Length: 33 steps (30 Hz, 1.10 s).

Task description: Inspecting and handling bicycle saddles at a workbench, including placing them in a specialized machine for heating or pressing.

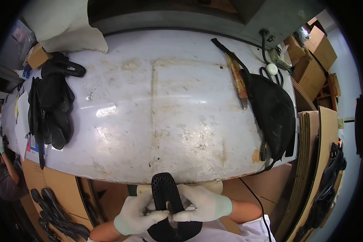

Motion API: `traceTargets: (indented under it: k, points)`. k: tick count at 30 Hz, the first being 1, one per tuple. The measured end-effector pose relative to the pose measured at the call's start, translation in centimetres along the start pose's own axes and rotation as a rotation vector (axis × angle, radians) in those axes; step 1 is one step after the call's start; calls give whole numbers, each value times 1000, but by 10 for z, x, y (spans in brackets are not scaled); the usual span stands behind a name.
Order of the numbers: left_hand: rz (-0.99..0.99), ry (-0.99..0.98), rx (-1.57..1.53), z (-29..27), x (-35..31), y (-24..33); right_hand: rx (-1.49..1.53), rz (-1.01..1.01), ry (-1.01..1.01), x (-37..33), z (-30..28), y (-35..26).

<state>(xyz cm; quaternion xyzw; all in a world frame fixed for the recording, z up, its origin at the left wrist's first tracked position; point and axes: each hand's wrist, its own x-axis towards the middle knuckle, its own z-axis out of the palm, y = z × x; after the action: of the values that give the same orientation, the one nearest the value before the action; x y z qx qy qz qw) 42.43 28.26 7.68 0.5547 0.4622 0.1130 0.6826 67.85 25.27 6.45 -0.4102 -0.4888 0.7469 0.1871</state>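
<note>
In front of my body, just off the table's near edge, I hold a black honeycomb-patterned piece (163,187), shaped like a bicycle saddle cover with a long slot down its middle. My left hand (140,214), in a white glove with a pale green cuff, grips its left side, thumb at the slot. My gloved right hand (199,205) closes on the other side, fingertips pinched at the slot's right edge. The fingertips of both hands nearly meet over the slot. Fingers behind the piece are hidden.
Black honeycomb pieces (52,101) lie piled on the scuffed white table (121,133) at left. At right are a black fabric bag-like item (272,113) and a knife with a wrapped handle (238,80). Cardboard (324,161) stands beyond. Another person's arm (10,169) shows far left.
</note>
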Motion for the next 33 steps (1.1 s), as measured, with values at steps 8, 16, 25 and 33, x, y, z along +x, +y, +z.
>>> traceTargets:
  k: [8, 16, 25, 33]
  points:
    - [454, -2, 290, -9, 21, -4, -462, -361, 252, 14, -9, -14]
    - [1017, -153, 388, -7, 34, -34, -676, -859, 338, 20, 4, -16]
    - [979, -144, 474, -9, 29, -20, -679, -907, 394, 19, 11, -11]
    - [852, 69, 733, -13, 9, -9, -646, -778, 342, 21, 8, -2]
